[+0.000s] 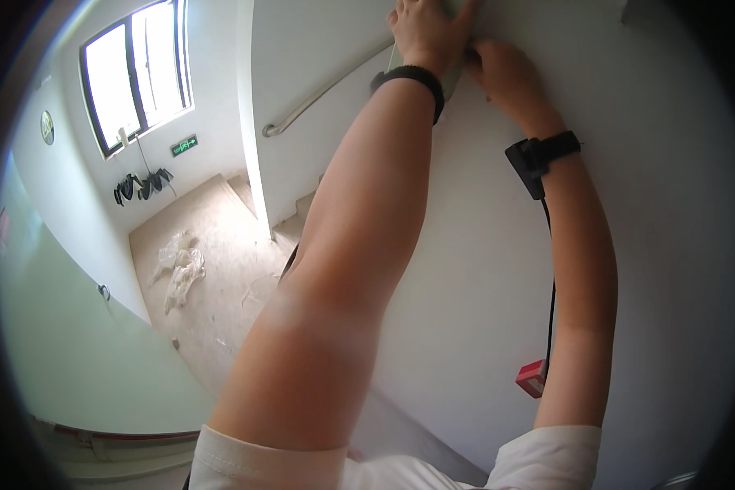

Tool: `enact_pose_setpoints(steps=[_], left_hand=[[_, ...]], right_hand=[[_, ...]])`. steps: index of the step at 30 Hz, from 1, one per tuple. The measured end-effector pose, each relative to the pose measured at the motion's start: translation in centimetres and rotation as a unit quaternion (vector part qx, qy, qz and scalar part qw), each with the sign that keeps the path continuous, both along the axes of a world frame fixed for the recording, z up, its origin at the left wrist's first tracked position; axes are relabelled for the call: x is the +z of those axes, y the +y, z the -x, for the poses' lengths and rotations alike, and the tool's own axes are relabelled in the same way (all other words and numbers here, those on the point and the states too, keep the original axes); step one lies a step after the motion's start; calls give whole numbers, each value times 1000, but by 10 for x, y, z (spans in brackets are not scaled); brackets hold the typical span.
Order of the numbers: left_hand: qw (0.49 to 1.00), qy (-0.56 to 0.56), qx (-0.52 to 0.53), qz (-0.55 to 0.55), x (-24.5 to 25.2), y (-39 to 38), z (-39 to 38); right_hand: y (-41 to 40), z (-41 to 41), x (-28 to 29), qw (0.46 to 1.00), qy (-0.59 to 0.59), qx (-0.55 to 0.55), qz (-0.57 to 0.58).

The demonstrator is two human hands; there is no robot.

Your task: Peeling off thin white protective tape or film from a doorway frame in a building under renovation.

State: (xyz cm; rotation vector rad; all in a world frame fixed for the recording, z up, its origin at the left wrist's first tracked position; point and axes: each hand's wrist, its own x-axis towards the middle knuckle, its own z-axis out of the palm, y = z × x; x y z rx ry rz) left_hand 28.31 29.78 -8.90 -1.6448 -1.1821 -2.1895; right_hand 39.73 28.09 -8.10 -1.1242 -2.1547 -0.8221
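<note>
Both my arms reach up along a white wall (478, 245) to the top of the view. My left hand (425, 30) lies with its fingers spread over a pale flat panel or box (452, 86) at the wall; the panel's upper part is out of frame and its kind cannot be told. Just right of it, my right hand (505, 76) has bent fingers at the panel's edge; whether they grip anything is hidden. A black strap (413, 76) circles my left wrist. On my right wrist sits a black strap with a small device (527, 165), from which a black cable runs down.
A metal handrail (324, 95) and stairs (294, 223) are to the left. Clear plastic sheeting (184, 269) lies on the landing floor. A pale green door (92, 343) stands at the lower left. A red wall box (531, 378) is beside my right forearm. Dark items hang below the window (138, 73).
</note>
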Motion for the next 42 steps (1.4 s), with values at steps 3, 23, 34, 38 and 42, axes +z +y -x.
enact_pose_setpoints(steps=[3,23,34,38,42], left_hand=[[1000,-11,-15,-14,4,-3,-1],[1000,-21,18,-3,5,0,-5],[999,-29,-20,-6,8,-2,-9],[1000,-29,-2,2,9,-2,-6],[1000,-15,-1,-20,3,-1,-4]], right_hand=[[2,-1,2,1000,16,-6,-3],[0,1,9,996,81,1,25],[9,4,11,996,-21,-53,-69],[13,5,16,988,-43,-36,-147],[-11,-7,58,966,0,-64,-250]])
